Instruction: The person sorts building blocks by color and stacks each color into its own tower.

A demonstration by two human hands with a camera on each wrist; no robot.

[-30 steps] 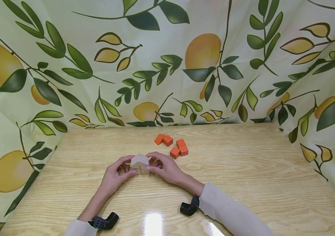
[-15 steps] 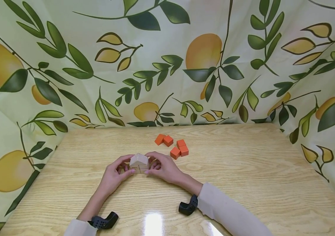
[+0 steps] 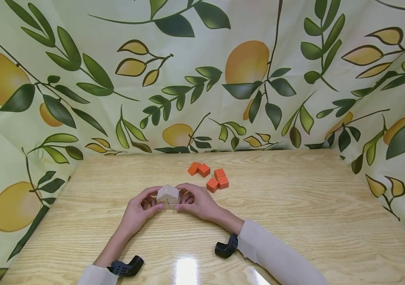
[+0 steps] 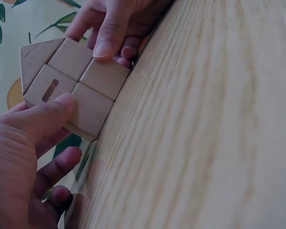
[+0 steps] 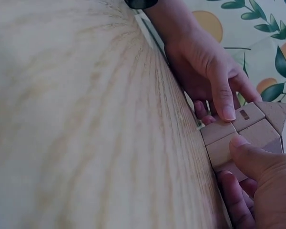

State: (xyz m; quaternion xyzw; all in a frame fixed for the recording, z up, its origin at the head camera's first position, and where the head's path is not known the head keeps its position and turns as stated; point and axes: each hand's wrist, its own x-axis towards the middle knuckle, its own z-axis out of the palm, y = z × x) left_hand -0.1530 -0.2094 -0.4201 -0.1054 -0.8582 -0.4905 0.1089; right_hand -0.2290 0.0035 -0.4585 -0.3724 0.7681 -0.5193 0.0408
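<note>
Plain wooden blocks [image 3: 168, 194] stand on the table in a small house shape: square blocks two wide and two high, topped by a triangular roof block [image 4: 38, 59]. One upper square block [image 5: 248, 113] has a short slot in its face. My left hand [image 3: 136, 209] grips the stack's left side, thumb on the front near the slot, fingers behind. From the right, my right hand [image 3: 204, 204] grips the other side, its thumb [image 5: 250, 157] on the front of a lower block. The back of the stack is hidden.
Several orange-red blocks [image 3: 212, 184] lie loosely grouped behind and right of the stack. The wood-grain table [image 3: 295, 206] ends at a fabric backdrop [image 3: 195, 51] printed with fruit and leaves. Each wrist wears a black camera mount [image 3: 127, 266].
The right thumb has slid a little lower on the stack's front, and the stack has shifted very slightly left. Both hands keep their hold. The orange-red blocks have stayed put.
</note>
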